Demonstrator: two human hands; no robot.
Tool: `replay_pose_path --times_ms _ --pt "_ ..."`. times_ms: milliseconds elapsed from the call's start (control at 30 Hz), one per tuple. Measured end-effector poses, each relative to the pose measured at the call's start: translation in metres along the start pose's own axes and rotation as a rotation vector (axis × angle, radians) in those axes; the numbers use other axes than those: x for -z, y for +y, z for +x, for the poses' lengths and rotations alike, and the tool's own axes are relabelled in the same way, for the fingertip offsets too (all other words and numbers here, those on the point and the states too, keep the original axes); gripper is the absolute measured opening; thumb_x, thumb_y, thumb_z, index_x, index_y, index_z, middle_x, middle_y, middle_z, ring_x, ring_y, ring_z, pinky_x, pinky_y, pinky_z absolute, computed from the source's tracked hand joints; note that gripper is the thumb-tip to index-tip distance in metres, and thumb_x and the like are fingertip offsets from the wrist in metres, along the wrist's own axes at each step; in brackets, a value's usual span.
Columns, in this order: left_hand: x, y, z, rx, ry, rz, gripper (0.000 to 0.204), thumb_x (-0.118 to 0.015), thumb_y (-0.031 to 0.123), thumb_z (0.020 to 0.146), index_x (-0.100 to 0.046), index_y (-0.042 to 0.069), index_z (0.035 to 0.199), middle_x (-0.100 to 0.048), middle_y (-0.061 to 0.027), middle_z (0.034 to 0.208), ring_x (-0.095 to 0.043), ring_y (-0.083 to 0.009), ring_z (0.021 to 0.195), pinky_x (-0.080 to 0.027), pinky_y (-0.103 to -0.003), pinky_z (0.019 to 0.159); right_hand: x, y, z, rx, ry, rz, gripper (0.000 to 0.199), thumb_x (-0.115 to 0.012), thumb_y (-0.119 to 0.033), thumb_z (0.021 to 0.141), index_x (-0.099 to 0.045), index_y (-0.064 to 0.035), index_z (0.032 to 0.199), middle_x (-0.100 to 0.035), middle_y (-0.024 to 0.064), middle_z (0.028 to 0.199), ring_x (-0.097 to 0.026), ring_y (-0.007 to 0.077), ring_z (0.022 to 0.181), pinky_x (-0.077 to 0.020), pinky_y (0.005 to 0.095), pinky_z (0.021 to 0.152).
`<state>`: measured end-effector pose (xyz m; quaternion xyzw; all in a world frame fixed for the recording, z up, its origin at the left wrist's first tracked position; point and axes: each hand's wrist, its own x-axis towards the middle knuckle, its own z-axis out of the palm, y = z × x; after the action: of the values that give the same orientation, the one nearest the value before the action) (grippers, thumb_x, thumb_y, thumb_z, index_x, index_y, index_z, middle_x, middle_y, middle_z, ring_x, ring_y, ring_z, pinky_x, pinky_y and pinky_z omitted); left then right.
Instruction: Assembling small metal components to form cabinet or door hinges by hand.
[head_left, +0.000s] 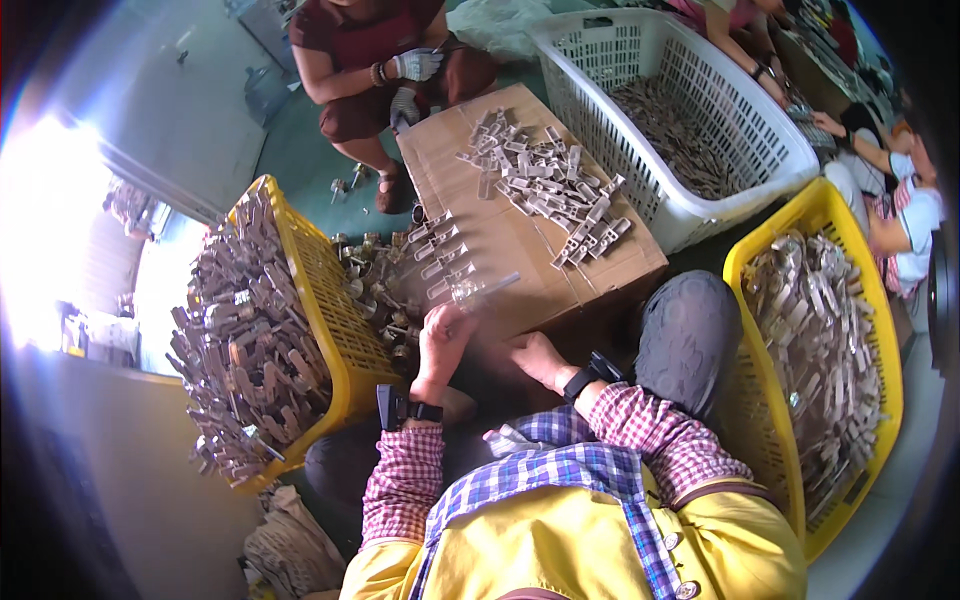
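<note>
My left hand is closed at the near left corner of the cardboard box, pinching a shiny metal part with a thin rod; motion blur hides its exact kind. Just to the right, below the box's front edge, my right hand has its fingers curled together, and whatever they may hold is not visible. Beyond my left hand, several metal clip-like pieces lie in a row along the box's left edge. A loose heap of similar metal pieces covers the box's far and right part.
At the left, a yellow basket overflows with metal parts; more fittings lie beside it. A white basket and another yellow basket with parts stand at the right. A gloved person squats beyond the box; others work far right.
</note>
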<state>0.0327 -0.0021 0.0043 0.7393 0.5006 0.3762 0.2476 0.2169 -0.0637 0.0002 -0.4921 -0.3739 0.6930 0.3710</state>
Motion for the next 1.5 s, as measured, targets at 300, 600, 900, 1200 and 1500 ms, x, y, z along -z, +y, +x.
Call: replay_pose_path --times_ms 300,600,900,1200,1500 --pt "0.002 0.005 0.007 -0.256 -0.061 0.122 0.015 -0.071 0.010 0.074 -0.063 0.005 0.085 -0.059 -0.0102 0.080 -0.057 -0.0305 0.084 -0.044 -0.039 0.081 -0.008 -0.004 0.001 0.068 0.002 0.127 0.026 -0.059 -0.022 0.092 -0.068 0.0024 0.093 -0.069 0.0081 0.080 -0.065 0.0134 0.070 -0.0519 0.0259 0.062" --pt "0.008 0.015 0.013 -0.270 -0.120 0.132 0.018 -0.067 0.018 0.070 -0.062 0.005 0.081 -0.054 -0.0095 0.083 -0.052 -0.0311 0.086 -0.041 -0.041 0.079 -0.019 -0.036 0.018 0.105 0.046 0.218 0.025 -0.062 -0.023 0.090 -0.069 0.0004 0.086 -0.067 0.0045 0.073 -0.059 0.0082 0.061 -0.0459 0.0215 0.056" --pt "-0.003 -0.001 0.012 -0.229 0.001 0.249 0.015 -0.072 0.015 0.066 -0.066 0.008 0.078 -0.056 -0.0055 0.075 -0.056 -0.0264 0.083 -0.041 -0.039 0.082 -0.016 -0.101 0.024 -0.116 -0.082 0.298 0.043 -0.064 -0.044 0.087 -0.066 -0.0013 0.091 -0.066 0.0055 0.069 -0.058 0.0094 0.054 -0.0438 0.0224 0.048" --pt "0.016 0.028 0.026 -0.232 -0.142 0.042 0.014 -0.070 0.019 0.076 -0.070 0.008 0.084 -0.064 -0.0054 0.084 -0.057 -0.0257 0.085 -0.042 -0.037 0.081 0.016 -0.083 0.057 0.770 -0.010 -1.307 0.069 -0.078 -0.019 0.065 -0.046 -0.0118 0.126 -0.051 0.0080 0.128 -0.058 0.0293 0.108 -0.0502 0.0372 0.086" --pt "0.020 0.036 0.025 0.143 0.089 -0.236 0.024 -0.071 0.022 0.078 -0.067 0.003 0.092 -0.063 -0.0124 0.094 -0.059 -0.0291 0.089 -0.043 -0.038 0.088 0.026 -0.119 0.096 0.604 -0.229 -1.097 0.048 -0.075 -0.024 0.067 -0.060 -0.0104 0.110 -0.065 0.0081 0.104 -0.063 0.0283 0.092 -0.0501 0.0374 0.079"
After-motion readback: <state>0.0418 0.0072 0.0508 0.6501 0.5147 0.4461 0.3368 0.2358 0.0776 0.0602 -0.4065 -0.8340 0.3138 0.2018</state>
